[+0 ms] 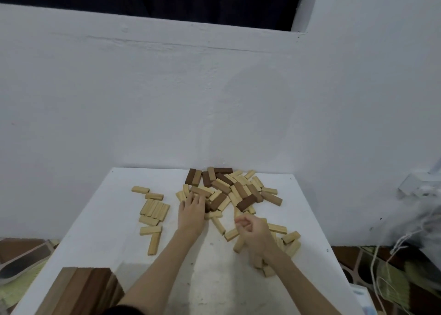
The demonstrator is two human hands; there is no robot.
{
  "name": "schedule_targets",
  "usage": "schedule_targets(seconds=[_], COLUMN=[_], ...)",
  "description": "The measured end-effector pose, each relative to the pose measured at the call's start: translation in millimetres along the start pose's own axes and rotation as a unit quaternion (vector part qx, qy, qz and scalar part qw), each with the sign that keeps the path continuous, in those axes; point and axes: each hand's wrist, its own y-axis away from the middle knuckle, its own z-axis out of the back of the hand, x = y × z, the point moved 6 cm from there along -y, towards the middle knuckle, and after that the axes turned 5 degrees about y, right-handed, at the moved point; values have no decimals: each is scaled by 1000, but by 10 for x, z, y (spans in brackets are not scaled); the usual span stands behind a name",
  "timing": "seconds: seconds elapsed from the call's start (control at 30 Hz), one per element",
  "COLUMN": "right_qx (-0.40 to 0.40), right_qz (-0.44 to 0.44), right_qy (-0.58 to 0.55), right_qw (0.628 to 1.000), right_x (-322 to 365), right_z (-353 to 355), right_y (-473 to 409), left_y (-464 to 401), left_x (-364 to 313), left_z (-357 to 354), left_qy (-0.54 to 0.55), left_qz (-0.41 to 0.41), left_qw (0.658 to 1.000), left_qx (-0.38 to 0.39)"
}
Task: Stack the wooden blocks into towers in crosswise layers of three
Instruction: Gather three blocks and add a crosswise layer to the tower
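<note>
A loose heap of light and dark wooden blocks [229, 190] lies at the far middle of the white table [100, 238]. My left hand [192, 211] lies on the heap's near left edge, its fingers spread over the blocks. My right hand [254, 233] hovers over scattered light blocks [290, 237] at the right, fingers curled, with nothing visibly held. A row of light blocks [155, 209] lies side by side at the left, with single blocks around it. A tower of darker blocks [81, 291] stands at the near left corner.
A white wall rises right behind the table's far edge. Right of the table hang white cords [403, 240] beside a wall fitting [415, 183]. Below the table's left side lies a sandal [14, 269] on the floor.
</note>
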Motion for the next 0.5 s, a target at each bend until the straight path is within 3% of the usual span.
schedule_targets(seconds=[0.27, 0.5], right_qx=[-12, 31], right_qz=[20, 43], right_qy=[28, 71], right_qw=[999, 996], right_x=[-46, 215], right_z=[6, -107], right_y=[-108, -290], left_y=[53, 117], left_x=[73, 271], left_z=[4, 35], left_qy=[-89, 94], left_qz=[12, 57], left_qw=[996, 994], left_qx=[-21, -1])
